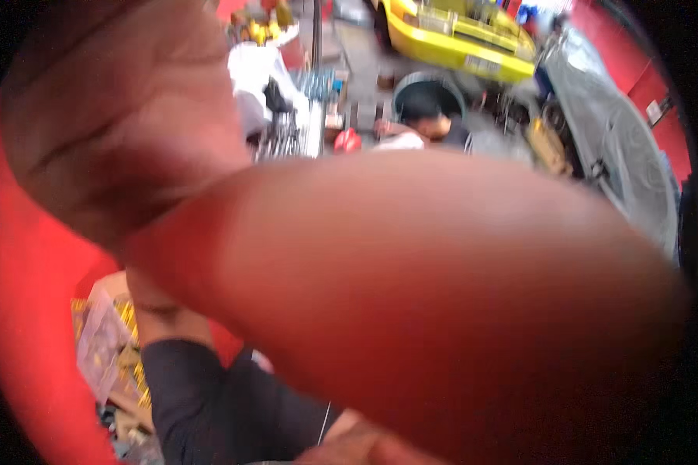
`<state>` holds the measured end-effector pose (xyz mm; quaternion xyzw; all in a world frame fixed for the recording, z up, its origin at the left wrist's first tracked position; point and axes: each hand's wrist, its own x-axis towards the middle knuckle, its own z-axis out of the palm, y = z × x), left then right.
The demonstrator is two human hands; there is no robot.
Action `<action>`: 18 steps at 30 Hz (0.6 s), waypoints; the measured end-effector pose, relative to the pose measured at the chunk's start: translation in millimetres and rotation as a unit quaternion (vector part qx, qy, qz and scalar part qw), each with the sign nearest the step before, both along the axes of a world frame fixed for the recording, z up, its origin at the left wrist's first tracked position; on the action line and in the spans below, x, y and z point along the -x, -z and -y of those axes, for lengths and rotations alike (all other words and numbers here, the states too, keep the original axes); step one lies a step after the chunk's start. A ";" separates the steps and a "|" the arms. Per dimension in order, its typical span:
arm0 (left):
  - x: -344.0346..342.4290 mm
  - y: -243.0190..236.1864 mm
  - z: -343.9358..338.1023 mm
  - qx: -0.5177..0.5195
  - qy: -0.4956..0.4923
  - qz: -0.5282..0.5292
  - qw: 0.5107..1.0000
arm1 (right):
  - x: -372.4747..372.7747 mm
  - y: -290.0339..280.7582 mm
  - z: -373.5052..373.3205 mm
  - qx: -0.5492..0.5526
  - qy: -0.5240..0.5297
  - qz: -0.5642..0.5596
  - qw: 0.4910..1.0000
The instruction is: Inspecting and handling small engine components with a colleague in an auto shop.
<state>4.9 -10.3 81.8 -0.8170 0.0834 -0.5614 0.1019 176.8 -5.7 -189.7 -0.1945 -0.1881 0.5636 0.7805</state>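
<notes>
My right hand [132, 108], very near and blurred, spans the upper left with its creased palm side showing. Its fingers lie beyond the picture's edge or are lost in blur, so I cannot make out a grip or anything held. A broad bare stretch of the same limb [442, 287] runs from it toward the lower right and covers much of the middle. At the lower edge a small patch of skin [357, 448] shows, perhaps my left hand; its fingers cannot be made out. Dark shorts [186, 395] and a bare knee [163, 318] appear beneath.
A cardboard box [116, 287] with clear plastic and yellow print lies left on the red floor [23, 310]. Farther off are a person [434, 124] by a round tub [403, 84], metal pieces [283, 143], a yellow vehicle-like body [457, 58] and a grey sheet-covered object [613, 132].
</notes>
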 end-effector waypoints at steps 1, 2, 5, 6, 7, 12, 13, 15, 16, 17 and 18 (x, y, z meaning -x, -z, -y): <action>10.5 4.6 6.6 0.013 -0.022 -0.048 0.999 | 8.2 -8.1 0.3 0.010 -0.013 -0.003 1.000; 24.6 21.4 24.8 0.047 -0.051 -0.080 0.994 | 16.8 -17.7 4.4 -0.032 -0.019 0.014 0.999; 18.1 49.6 20.0 0.113 -0.086 -0.119 0.983 | 11.7 -25.0 -2.1 -0.069 0.011 0.049 0.996; 19.6 57.4 17.7 0.128 -0.092 -0.128 0.979 | 10.5 -23.3 -5.8 -0.064 0.012 0.057 0.996; 20.1 63.0 15.3 0.136 -0.095 -0.130 0.978 | 7.4 -12.9 -9.1 -0.086 -0.018 0.055 0.995; 29.2 79.2 16.7 0.158 -0.105 -0.129 0.973 | 21.2 -15.8 5.3 -0.008 -0.003 0.043 0.999; 31.5 79.1 17.3 0.159 -0.107 -0.127 0.973 | 21.8 -15.6 7.5 -0.006 -0.004 0.044 0.999; 36.7 79.5 21.1 0.163 -0.109 -0.123 0.973 | 22.6 -14.9 12.0 -0.038 -0.031 0.069 0.996; 38.8 79.1 21.4 0.164 -0.111 -0.120 0.973 | 22.7 -13.0 12.9 -0.036 -0.033 0.071 0.996; 40.8 78.9 19.9 0.163 -0.111 -0.118 0.973 | 22.2 -10.5 10.2 -0.037 -0.031 0.077 0.996; 42.3 79.3 18.8 0.164 -0.113 -0.117 0.973 | 21.8 -9.4 7.9 -0.037 -0.028 0.083 0.995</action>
